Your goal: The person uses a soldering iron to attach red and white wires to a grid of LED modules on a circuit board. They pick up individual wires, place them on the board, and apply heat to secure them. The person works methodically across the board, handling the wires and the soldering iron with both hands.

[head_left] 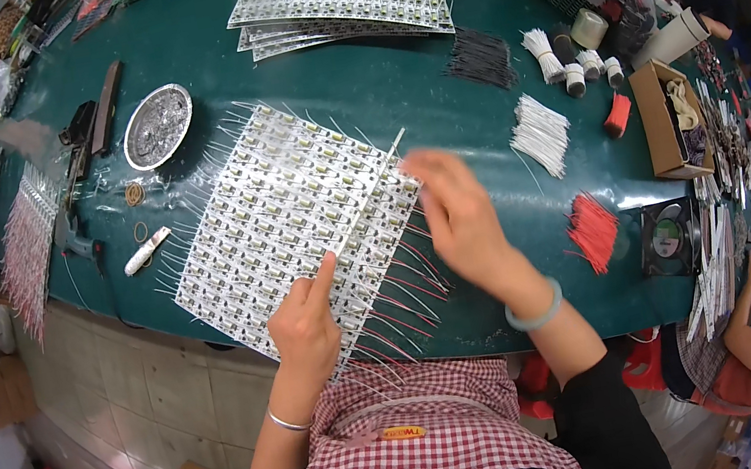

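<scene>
At the centre of the frame a white panel of small circuit strips (282,210) with white and red wire leads lies on the green table (371,86). The left hand (304,321), lower centre, presses on the panel's near edge, index finger stretched out, the rest curled. The right hand (457,216) rests at the panel's right edge, fingers together; it seems to pinch a narrow strip (377,184), though motion blur hides the grip. A round metal dish (158,125) sits upper left.
</scene>
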Available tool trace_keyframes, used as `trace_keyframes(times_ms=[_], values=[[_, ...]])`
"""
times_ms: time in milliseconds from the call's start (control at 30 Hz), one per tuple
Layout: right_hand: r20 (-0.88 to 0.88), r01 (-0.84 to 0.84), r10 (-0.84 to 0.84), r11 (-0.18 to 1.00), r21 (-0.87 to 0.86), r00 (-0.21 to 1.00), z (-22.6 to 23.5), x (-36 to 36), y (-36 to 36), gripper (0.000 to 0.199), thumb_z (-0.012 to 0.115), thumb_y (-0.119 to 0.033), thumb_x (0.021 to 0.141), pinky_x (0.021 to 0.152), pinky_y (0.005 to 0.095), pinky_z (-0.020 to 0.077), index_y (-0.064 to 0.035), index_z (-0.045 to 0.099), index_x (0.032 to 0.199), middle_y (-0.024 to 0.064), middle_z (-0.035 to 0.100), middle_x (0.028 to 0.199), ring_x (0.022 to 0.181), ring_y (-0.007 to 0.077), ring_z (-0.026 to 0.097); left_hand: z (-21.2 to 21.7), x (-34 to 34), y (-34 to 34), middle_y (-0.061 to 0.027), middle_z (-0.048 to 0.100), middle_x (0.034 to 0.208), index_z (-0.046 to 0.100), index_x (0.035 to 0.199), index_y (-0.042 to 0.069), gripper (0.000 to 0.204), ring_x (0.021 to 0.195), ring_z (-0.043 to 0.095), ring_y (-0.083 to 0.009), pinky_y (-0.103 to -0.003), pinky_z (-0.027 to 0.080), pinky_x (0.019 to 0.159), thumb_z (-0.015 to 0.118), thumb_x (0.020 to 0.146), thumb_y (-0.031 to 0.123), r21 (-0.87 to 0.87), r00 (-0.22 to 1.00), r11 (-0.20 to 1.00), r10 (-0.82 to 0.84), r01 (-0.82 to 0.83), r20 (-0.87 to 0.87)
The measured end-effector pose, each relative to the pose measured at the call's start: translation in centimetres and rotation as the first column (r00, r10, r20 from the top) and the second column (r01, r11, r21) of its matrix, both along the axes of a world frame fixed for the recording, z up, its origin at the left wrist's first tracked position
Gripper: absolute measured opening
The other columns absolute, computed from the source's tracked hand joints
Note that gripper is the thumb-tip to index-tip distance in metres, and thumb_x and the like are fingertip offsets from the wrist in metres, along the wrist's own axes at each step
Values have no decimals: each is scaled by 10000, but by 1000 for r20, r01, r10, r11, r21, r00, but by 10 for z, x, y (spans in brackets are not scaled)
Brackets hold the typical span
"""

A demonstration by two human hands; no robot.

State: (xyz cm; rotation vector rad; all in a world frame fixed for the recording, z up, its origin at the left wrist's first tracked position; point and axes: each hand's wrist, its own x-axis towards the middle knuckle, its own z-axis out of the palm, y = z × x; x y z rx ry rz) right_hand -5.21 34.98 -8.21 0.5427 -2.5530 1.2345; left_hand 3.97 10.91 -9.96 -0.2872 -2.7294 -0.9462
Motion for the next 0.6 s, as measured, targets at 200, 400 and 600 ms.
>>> trace_keyframes(times_ms=[200,400,600], values=[[-48,64,-56,980,186,997,-34,-43,10,484,551,156,810,968,442,525,-49,665,1233,171,623,1324,1156,375,587,5,-3,-1,-94,620,806,719,1354,106,558,617,609,-265,-387,480,549,640,834,-81,-61,997,996,-70,71,22],[-25,76,-75,993,86,997,-41,-43,7,389,542,164,814,911,426,523,-44,674,1114,149,636,1258,1125,360,592,4,6,10,-71,666,885,703,1374,98,583,643,659,-251,-374,509,537,639,819,-68,-79,993,992,-92,98,78],[-37,102,-102,995,14,994,-46,-43,10,297,533,164,844,870,408,515,-14,703,1009,146,648,1185,1061,345,601,-2,10,18,-70,634,882,679,1392,76,614,635,645,-242,-363,498,523,652,795,-66,-112,988,983,-138,145,66]])
